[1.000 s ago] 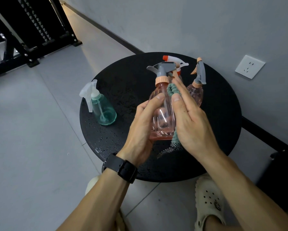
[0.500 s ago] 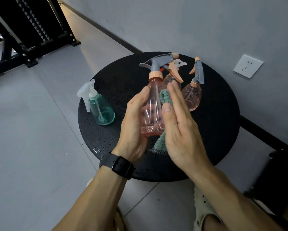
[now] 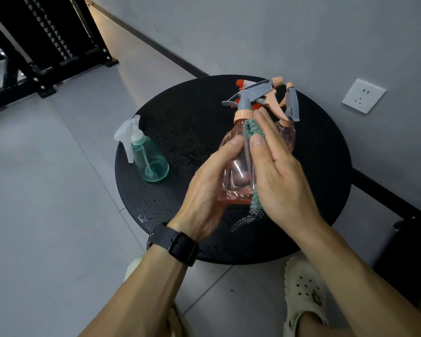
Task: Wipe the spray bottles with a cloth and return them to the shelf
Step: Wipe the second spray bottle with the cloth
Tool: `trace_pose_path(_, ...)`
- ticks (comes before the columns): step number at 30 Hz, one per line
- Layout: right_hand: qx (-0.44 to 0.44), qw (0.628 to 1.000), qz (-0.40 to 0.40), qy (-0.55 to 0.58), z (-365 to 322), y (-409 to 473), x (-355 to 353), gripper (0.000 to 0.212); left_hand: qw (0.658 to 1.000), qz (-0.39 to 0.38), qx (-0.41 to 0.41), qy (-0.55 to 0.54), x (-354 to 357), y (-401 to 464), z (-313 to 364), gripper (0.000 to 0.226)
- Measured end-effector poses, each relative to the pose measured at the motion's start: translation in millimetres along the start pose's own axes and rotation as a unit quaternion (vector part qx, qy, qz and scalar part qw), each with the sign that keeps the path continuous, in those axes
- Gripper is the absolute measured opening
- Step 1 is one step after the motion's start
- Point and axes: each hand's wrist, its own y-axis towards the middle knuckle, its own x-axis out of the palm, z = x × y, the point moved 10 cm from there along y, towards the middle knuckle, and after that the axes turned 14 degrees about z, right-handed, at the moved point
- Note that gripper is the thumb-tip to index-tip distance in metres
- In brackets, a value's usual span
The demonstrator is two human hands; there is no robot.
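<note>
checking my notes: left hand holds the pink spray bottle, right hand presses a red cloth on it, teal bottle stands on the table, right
Not quite: the cloth is green, not red, as the head view shows. The rest holds: the left hand holds the pink spray bottle, the right hand presses the cloth on it, and the teal bottle stands on the table.

We see a glossy, clear pink plastic bottle [image 3: 237,171] against a nubby green cloth [image 3: 252,128]. The round table [image 3: 180,113] looks matt black and speckled; the teal bottle [image 3: 151,161] is translucent plastic.
</note>
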Motion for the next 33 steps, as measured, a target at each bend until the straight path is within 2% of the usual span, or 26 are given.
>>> trace_pose_path(10, -0.029, 0.999, 0.026, -0.012, -2.6, -20.5, 16.2, 0.054, 0.994, 0.047, 0.046, -0.092, -15.7, 6.8, 15.3, 0.027)
trace_pose_path(13, -0.037, 0.999, 0.025, -0.025, -3.4, -23.5, 19.9, 0.053, 0.994, 0.069, 0.045, -0.077, -22.8, 9.4, 14.0, 0.031)
trace_pose_path(17, -0.061, 0.996, 0.031, -0.053, -6.5, -19.1, 18.2, 0.052, 0.997, 0.049, 0.016, -0.065, -19.8, 10.3, 8.9, 0.041)
trace_pose_path(22, 0.015, 0.999, 0.025, -0.014, 4.6, -2.2, 3.5, 0.048, 1.0, 0.023, -0.003, 0.013, -12.8, 6.3, 1.3, 0.042)
trace_pose_path(26, 0.046, 0.999, 0.02, -0.001, 7.8, 2.9, -1.2, 0.046, 0.993, 0.004, 0.012, 0.12, -12.8, 5.8, -1.9, 0.055)
trace_pose_path(30, 0.043, 0.999, 0.013, 0.012, 8.9, -1.6, 4.8, 0.046, 0.993, 0.042, 0.034, 0.105, -20.9, 8.5, 4.0, 0.045)
trace_pose_path(33, 0.021, 0.999, 0.013, 0.022, 5.4, -8.7, 13.0, 0.048, 0.997, 0.051, 0.035, 0.047, -23.1, 9.2, 9.4, 0.037)
